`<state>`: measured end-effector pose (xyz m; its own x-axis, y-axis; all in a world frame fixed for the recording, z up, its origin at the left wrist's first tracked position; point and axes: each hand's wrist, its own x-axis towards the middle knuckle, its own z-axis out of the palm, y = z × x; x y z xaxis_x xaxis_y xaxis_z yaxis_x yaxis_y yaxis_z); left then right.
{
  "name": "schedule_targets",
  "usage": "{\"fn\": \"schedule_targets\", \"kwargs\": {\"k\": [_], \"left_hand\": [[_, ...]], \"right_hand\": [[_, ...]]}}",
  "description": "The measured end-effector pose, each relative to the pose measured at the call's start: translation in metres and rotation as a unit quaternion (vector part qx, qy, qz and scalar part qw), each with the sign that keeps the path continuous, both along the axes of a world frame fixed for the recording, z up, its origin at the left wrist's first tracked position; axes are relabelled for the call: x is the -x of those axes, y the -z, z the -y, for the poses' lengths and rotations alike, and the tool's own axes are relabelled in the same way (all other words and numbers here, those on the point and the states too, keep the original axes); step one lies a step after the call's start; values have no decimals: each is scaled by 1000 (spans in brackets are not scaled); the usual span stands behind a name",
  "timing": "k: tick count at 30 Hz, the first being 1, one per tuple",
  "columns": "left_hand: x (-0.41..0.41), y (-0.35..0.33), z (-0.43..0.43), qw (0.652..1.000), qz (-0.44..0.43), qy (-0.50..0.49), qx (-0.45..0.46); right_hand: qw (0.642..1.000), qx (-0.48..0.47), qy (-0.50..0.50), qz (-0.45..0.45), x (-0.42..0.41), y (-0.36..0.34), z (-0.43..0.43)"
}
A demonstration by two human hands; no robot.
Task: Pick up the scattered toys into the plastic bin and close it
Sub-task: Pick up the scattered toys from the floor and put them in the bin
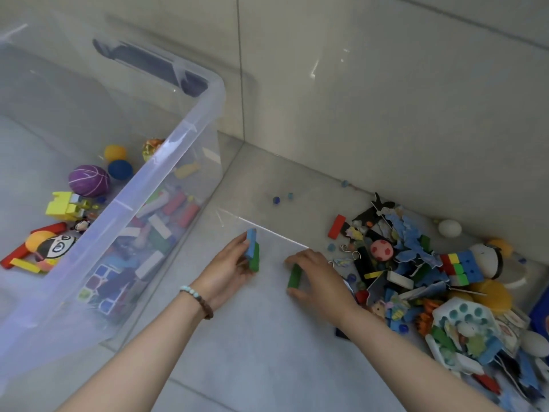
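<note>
Two bare forearms are reaching in from the bottom edge. The plastic bin (166,156) is standing open on the left, its clear wall running from near left to the far corner, and is holding blocks, balls and a cube puzzle. The toy pile (416,263) is lying on the right against the wall (356,99); its card print is too small to read. Bare floor (267,337) is lying between the two. The left hand (228,263) is pinching a blue block (251,242) and a green block (254,258) together, long axes pointing away. The right hand (315,278) is curling round a second green block (294,276), gripping it by its ends. Marbles (276,200) are lying beyond, near the wall.
</note>
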<state>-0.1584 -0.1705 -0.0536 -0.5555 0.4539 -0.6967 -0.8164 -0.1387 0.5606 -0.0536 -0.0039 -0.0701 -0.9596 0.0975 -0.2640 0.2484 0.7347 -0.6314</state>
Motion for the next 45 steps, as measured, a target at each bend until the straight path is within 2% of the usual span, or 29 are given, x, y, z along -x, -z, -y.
{"fn": "schedule_targets", "kwargs": {"k": [2, 4, 5, 9, 11, 15, 20, 24, 26, 29, 34, 37, 40, 45], "left_hand": [[2, -3, 6, 989, 125, -18, -78], [1, -4, 8, 981, 168, 3, -98], [-1, -4, 6, 980, 173, 19, -98], [-7, -8, -14, 979, 150, 82, -109], [-5, -10, -25, 981, 141, 81, -104], [-3, -7, -39, 990, 46, 132, -22], [-1, -3, -55, 990, 48, 132, -6], [3, -1, -57, 993, 89, 71, -34], [5, 1, -56, 993, 101, 51, -42], [8, 2, -55, 991, 112, 45, -53], [17, -1, -46, 992, 92, 38, -82], [25, 2, -34, 996, 64, 12, -64], [31, 6, -25, 1000, 13, -2, -14], [39, 4, -12, 999, -10, -32, 17]], "right_hand": [[994, 59, 81, -36, 1, -11, 3], [978, 130, 141, -80, 8, -28, 7], [975, 148, 136, -95, 11, -37, 10], [980, 165, 77, -74, 20, -54, 11], [972, 171, 144, -72, 23, -50, -7], [947, 113, 296, -54, 26, -26, -61], [966, 82, 244, -18, 30, 5, -83], [980, -28, 197, -6, 36, 13, -85], [980, -48, 193, -13, 38, 9, -83], [971, 52, 227, -58, 48, -14, -61], [980, 160, 111, -49, 61, -36, -6], [955, 207, 208, -52, 75, -31, -10], [946, 190, 259, -32, 97, -21, -23], [971, 106, 210, -32, 135, 3, -14]]}}
